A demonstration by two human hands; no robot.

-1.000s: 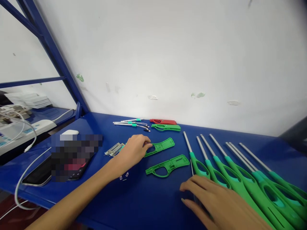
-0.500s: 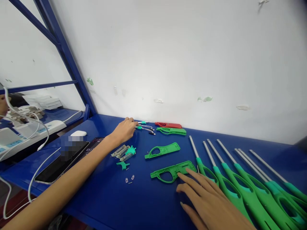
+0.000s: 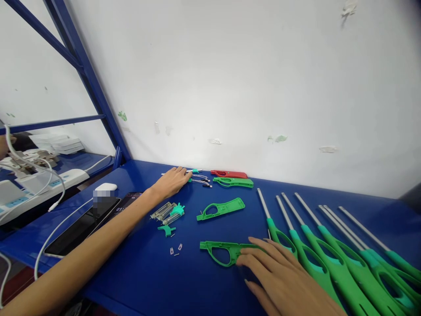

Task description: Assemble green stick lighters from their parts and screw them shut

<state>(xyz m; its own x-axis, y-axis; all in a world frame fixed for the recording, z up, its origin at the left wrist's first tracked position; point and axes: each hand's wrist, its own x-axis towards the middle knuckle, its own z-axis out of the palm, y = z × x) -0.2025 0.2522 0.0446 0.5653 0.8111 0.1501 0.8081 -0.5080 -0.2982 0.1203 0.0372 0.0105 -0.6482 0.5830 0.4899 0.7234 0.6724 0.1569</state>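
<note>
At the back of the table my left hand [image 3: 173, 182] is bent over thin metal lighter tubes [image 3: 194, 170] with teal collars and wires. Its fingers are curled together on a tube, the tips hidden. My right hand [image 3: 279, 274] lies with spread fingers over the handle end of a green lighter half-shell [image 3: 226, 252], hollow side up, the thumb apart from it. Behind that shell lies another green half-shell [image 3: 223, 208]. Clear fuel tanks [image 3: 164, 210], a teal trigger [image 3: 167, 230] and tiny white pieces [image 3: 180, 247] lie to the left.
Several whole green lighters [image 3: 329, 259] lie in a row at the right. A red shell [image 3: 228, 174] and a green shell [image 3: 233, 182] lie by the wall. Phones [image 3: 82, 224], a white case [image 3: 105, 187] and a power strip [image 3: 70, 177] with cables stand left.
The near green half-shell has turned level and slid slightly left, with my right hand now further over its handle end. My left hand has shifted slightly left over the tubes.
</note>
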